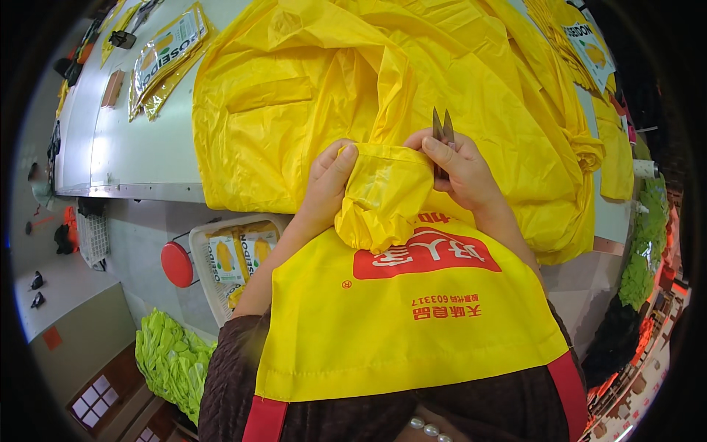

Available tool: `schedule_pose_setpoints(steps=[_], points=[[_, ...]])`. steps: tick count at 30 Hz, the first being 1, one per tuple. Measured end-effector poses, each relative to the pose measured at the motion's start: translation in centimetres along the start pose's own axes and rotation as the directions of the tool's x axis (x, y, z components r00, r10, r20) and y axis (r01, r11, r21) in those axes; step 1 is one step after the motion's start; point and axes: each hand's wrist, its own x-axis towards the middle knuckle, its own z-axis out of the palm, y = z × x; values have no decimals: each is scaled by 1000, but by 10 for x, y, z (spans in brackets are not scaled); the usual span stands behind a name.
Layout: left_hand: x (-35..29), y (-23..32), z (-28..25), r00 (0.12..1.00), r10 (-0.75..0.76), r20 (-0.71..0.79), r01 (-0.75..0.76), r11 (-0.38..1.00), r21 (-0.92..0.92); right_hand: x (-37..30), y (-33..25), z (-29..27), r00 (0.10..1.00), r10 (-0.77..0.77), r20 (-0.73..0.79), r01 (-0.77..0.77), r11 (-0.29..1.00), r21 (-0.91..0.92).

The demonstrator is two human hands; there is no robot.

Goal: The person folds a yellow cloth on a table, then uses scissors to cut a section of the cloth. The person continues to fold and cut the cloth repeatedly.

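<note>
In front of my body, my left hand [330, 175] is closed on the left edge of a gathered yellow cuff [387, 183], thumb on top. My right hand [465, 171] grips small thread snips [443, 127], their two pointed blades apart and aimed away from me. Its thumb and forefinger are at the cuff's right corner; whether they pinch the fabric I cannot tell. The cuff's hemmed edge is stretched between both hands, while its puckered end hangs over my yellow apron [398, 331]. Beyond lies a large crumpled yellow waterproof garment [272, 136], covering much of the table.
The pale table [147, 158] carries flat plastic packets [169, 55] at far left and more packaged yellow items [593, 55] at far right. Below its edge, a white basket [199, 254] holds packets beside a red round stool [177, 265]. Lime-green fabric [173, 361] is piled at lower left.
</note>
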Motion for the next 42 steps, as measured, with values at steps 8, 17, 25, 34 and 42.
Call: schedule_pose_setpoints(steps=[8,17,25,34,42], points=[[2,24,11,963,-268,-12,265,944,195,-5,-6,13,993,-114,-14,110,980,-168],[1,19,8,972,-236,17,225,943,246,-9,0,30,784,-617,62,474,532,-701],[-2,21,14,978,-208,26,196,951,239,-7,2,30,562,-741,366,507,-41,-861],[-2,23,18,974,-215,-68,223,967,127,-31,-6,24,798,-527,293,523,366,-770],[-3,21,17,973,-229,2,228,970,86,-30,-17,0,879,-451,156,360,413,-837]])
